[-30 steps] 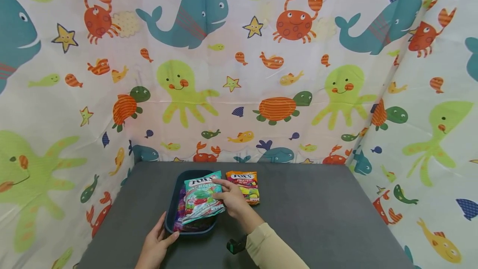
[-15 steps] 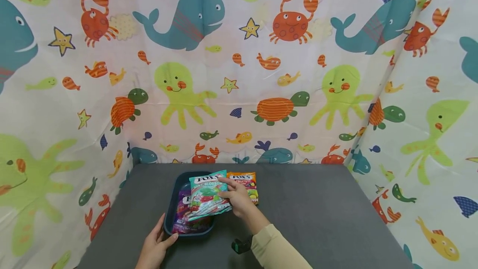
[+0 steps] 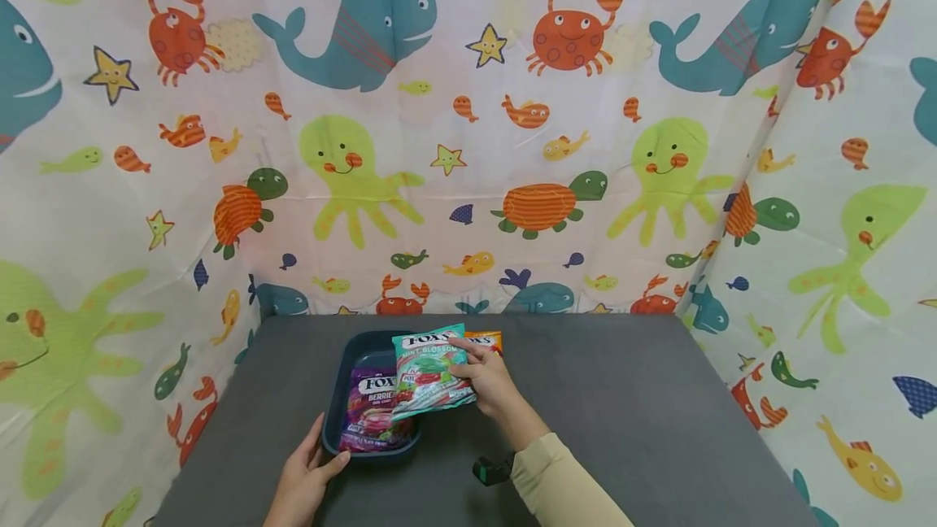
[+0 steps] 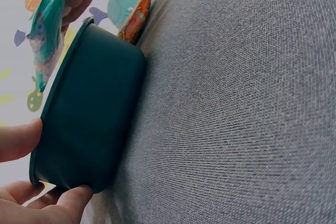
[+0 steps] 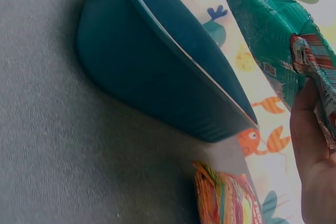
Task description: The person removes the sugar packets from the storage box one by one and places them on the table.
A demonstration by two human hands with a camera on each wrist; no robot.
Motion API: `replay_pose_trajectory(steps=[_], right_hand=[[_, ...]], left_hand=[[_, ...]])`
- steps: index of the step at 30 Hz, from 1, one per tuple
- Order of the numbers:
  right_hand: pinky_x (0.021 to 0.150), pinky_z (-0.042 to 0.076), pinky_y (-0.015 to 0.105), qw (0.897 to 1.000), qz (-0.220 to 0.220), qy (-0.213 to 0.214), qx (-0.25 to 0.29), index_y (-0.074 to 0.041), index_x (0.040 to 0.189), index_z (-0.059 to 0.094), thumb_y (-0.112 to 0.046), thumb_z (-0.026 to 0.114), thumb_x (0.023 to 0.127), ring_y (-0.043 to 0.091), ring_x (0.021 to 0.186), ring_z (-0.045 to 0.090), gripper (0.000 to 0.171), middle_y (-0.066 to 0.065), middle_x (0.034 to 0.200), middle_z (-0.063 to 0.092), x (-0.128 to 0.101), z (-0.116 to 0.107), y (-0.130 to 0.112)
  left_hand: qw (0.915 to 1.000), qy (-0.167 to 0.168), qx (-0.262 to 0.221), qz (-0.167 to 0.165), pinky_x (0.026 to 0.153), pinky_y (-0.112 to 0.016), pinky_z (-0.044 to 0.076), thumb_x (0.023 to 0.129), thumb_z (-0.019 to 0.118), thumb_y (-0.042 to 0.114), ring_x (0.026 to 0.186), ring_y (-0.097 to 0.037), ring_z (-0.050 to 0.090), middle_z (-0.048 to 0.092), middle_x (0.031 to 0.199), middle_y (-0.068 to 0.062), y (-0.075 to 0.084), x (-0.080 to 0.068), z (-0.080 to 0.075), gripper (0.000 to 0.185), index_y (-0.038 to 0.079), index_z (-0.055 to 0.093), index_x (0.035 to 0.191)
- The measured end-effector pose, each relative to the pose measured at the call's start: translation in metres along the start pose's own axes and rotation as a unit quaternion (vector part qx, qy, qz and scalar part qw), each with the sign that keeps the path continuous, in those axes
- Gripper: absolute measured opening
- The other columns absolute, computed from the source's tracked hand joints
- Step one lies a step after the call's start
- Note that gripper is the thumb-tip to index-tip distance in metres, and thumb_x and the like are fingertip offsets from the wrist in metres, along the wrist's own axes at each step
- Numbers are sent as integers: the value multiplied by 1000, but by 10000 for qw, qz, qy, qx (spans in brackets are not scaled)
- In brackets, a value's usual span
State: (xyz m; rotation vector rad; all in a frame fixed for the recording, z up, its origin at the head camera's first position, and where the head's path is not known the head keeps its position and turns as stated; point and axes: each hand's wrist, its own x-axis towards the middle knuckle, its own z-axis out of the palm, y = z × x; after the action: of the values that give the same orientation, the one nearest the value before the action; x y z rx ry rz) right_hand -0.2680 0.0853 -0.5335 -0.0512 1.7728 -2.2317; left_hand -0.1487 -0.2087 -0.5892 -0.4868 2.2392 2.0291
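My left hand (image 3: pixel 300 480) grips the near-left corner of a dark blue plastic tub (image 3: pixel 332 413), with thumb and fingers at its rim and outer wall (image 4: pixel 94 103). In my right hand (image 3: pixel 489 381) is a teal candy bag (image 3: pixel 427 371) labelled "Fox's Mint Blossom", pinched by its right side. This bag hangs above the tub's right edge, raised over the rim in both wrist views. Inside the tub lies a purple "Fox's Berries" candy bag (image 3: pixel 368 417), its right part covered by the teal one.
An orange "Fox's" candy bag (image 3: pixel 486 339) lies on the grey table (image 3: pixel 600 413) right of the tub, mostly hidden behind the teal bag and right hand. A black strap device (image 3: pixel 492 472) sits at the right wrist. Sea-animal curtains (image 3: pixel 468 226) enclose the back and sides.
The right hand has carried the teal candy bag rightward from over the tub, uncovering more of the purple bag and covering more of the orange one. The left hand keeps its grip on the tub.
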Motion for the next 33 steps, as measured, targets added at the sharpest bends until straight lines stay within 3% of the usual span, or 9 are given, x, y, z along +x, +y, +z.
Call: replay_pose_trajectory(steps=[22,33], right_hand=[[74,64,37,9992,-46,407,-23,-14,142,60,-1,67,93,23,94,73,51,19,144,57,-6,-32,2],[70,63,33,9983,-229,543,-45,-12,146,56,2,64,93,21,93,72,56,20,148,54,-10,-53,-4]], left_hand=[[9999,-75,58,-47,113,-52,34,97,68,10,150,-48,17,9,166,-26,2,1,-1,88,9,9,163],[9999,-89,31,-115,115,-55,34,97,68,12,150,-49,17,9,166,-25,1,0,-1,88,11,9,163]])
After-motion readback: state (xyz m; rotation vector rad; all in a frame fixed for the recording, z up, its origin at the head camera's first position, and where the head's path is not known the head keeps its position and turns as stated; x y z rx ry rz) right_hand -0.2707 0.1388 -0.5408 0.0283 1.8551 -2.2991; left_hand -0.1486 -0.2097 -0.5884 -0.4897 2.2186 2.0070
